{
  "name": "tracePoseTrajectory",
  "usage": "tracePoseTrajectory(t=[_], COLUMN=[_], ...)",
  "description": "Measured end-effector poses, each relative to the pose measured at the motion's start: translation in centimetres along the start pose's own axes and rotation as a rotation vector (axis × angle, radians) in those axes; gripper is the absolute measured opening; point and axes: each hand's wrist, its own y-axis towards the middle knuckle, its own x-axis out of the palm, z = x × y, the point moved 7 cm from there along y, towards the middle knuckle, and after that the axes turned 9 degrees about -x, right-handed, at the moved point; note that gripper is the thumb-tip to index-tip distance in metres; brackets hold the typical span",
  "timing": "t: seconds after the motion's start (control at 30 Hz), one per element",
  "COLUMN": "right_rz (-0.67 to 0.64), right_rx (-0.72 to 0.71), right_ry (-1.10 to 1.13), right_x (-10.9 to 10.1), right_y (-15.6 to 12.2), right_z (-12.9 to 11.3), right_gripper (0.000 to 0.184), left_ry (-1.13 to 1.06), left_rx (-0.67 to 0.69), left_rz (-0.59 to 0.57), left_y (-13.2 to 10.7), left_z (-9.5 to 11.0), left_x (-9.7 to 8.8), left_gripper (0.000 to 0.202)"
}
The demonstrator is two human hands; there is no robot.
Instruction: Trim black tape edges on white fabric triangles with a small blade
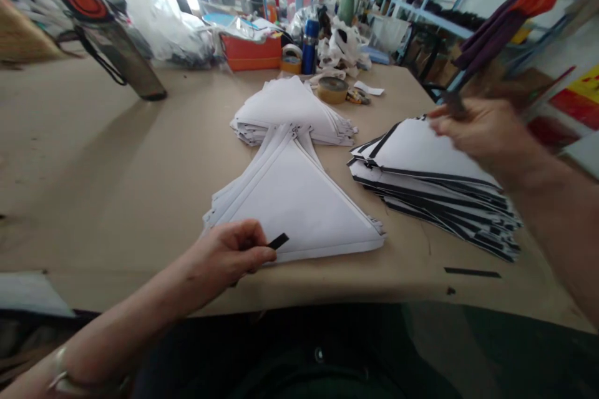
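Table [140, 187], L hand [236, 250]—pinching strip [279, 241]—at wht stack [302, 199], R hand [484, 128] gripping dark obj [455, 106]

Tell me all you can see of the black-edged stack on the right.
The black-edged stack is an untidy pile of thin white pieces, paper- or fabric-like, with dark bands along their edges. The top piece is broad and looks roughly triangular; layers below jut out unevenly. It lies flat on the brown table, right of the white stack. The right hand and forearm hide part of it; whether they touch it, I cannot tell.
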Motion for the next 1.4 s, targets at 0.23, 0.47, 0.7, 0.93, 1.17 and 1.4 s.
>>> tracePoseTrajectory(t=[0.23, 0.47, 0.7, 0.93, 1.17, 1.4], right_rz=[-0.446, -0.483, -0.398, -0.121, -0.182, -0.225], right_rx=[0.279, 0.308, 0.293, 0.461, 0.405, 0.337], right_ry=[0.578, 0.678, 0.592, 0.285, 0.074, -0.036], right_x=[19.3, 21.3, 19.2, 10.9, 10.4, 11.0], right_y=[-14.1, -14.9, -16.3, -18.3, -19.5, -19.2], right_z=[-6.4, -7.5, -6.7, 2.5, 4.9, 4.2], right_gripper=[0.028, 0.012, 0.01, 0.018, 0.017, 0.016], left_ry=[0.019, 0.088, 0.203, 0.463, 0.649, 0.696], left_rx=[0.007, 0.023, 0.037, 0.051, 0.042, 0.021], left_rz=[-0.099, -0.068, -0.186, -0.11, -0.017, -0.017], left_y=[0.4, 0.8, 1.7, 2.9, 3.2, 3.5], left_z=[1.9, 1.5, 0.4, 0.1, 1.0, 0.3], left_x=[3.5, 3.9, 4.5, 4.1, 4.4, 4.2], left_gripper=[0.017, 0.013, 0.024, 0.028, 0.026, 0.027])
